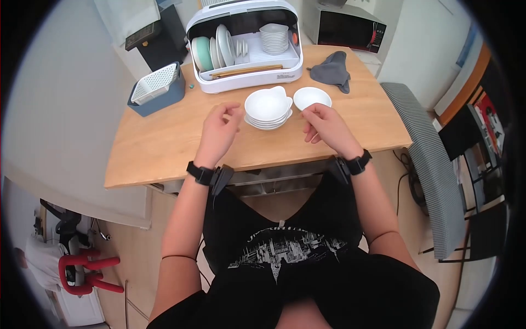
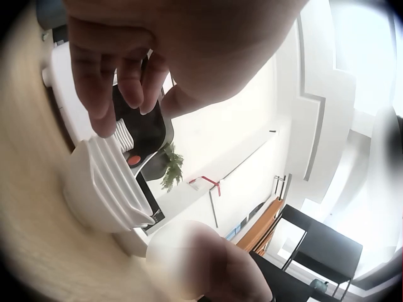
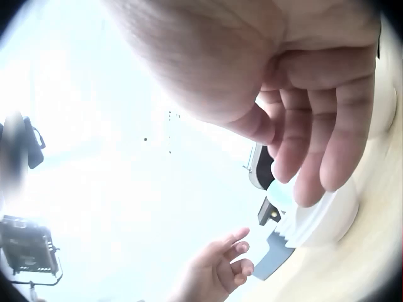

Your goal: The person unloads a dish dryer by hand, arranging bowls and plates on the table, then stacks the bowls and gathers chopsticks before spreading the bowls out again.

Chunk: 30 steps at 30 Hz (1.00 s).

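Note:
A stack of white bowls with small side handles stands near the middle of the wooden table. Just left of the stack is my left hand, its fingers loosely bent and holding nothing. In the left wrist view the fingers hang in front of the stack. To the right sits a single white bowl. My right hand overlaps its near rim in the head view. The right wrist view shows that hand's fingers relaxed, with nothing between them.
Behind the bowls stands an open white dish cabinet holding plates, small dishes and chopsticks. A blue basket with a white perforated insert is at left. A grey cloth lies at right, and a microwave stands beyond.

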{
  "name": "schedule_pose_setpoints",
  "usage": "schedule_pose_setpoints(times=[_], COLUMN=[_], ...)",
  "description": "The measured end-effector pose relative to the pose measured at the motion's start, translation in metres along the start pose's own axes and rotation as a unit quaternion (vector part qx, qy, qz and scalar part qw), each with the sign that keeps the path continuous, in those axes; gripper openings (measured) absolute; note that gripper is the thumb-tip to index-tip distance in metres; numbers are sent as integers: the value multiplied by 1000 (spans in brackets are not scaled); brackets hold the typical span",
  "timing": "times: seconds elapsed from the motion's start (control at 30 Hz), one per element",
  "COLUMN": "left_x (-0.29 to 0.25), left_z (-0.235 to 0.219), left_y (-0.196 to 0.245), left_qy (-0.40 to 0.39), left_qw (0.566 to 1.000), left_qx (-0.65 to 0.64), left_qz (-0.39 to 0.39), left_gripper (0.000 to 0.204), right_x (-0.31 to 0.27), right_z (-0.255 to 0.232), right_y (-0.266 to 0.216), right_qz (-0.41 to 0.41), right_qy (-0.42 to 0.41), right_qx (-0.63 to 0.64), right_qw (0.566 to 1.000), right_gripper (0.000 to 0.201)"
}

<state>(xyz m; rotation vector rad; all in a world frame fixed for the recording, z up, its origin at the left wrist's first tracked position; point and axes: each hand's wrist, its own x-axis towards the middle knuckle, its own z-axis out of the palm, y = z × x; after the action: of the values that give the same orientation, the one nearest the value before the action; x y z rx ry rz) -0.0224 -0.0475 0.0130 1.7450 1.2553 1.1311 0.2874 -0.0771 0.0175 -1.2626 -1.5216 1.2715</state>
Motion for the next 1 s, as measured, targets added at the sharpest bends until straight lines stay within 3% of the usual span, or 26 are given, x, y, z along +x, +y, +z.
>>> schedule_pose_setpoints(times=[0.03, 0.07, 0.13, 0.17, 0.23, 0.27, 0.37, 0.6, 0.8, 0.9, 0.97, 1.0], left_x=[14, 27, 45, 50, 60, 67, 84, 80, 82, 84, 78, 76], left_z=[8, 17, 33, 40, 50, 53, 57, 60, 47, 21, -8, -22], left_y=[-1, -4, -3, 0, 17, 19, 31, 22, 26, 42, 48, 47], left_qy=[25, 24, 3, 4, -74, -71, -189, -161, -124, -68, 8, 7], left_qw=[995, 995, 944, 944, 939, 939, 931, 940, 951, 964, 969, 970], left_qx=[89, 86, 256, 256, 280, 281, 302, 278, 239, 196, 165, 165], left_qz=[37, 38, 208, 206, 183, 184, 83, 112, 150, 166, 183, 179], left_gripper=[45, 45, 72, 72, 99, 99, 120, 107, 101, 98, 90, 90], right_x=[8, 16, 32, 39, 57, 65, 75, 81, 79, 73, 63, 54], right_z=[-3, -2, 4, 7, 7, 7, 13, 7, 9, 1, -21, -35], right_y=[-6, -6, -2, -3, 1, 3, -1, 10, 4, -4, -11, -16], right_qz=[35, 35, 41, 55, 54, 52, 59, 10, -42, -66, -63, -65], right_qy=[43, 45, 59, 59, 59, 62, 66, 39, 37, 68, 153, 196], right_qx=[-29, -31, -92, -85, -87, -88, -115, -135, -68, -70, -35, -46], right_qw=[998, 998, 993, 993, 993, 993, 989, 990, 996, 993, 986, 977], right_gripper=[34, 34, 39, 42, 42, 43, 45, 38, 31, 29, 35, 37])
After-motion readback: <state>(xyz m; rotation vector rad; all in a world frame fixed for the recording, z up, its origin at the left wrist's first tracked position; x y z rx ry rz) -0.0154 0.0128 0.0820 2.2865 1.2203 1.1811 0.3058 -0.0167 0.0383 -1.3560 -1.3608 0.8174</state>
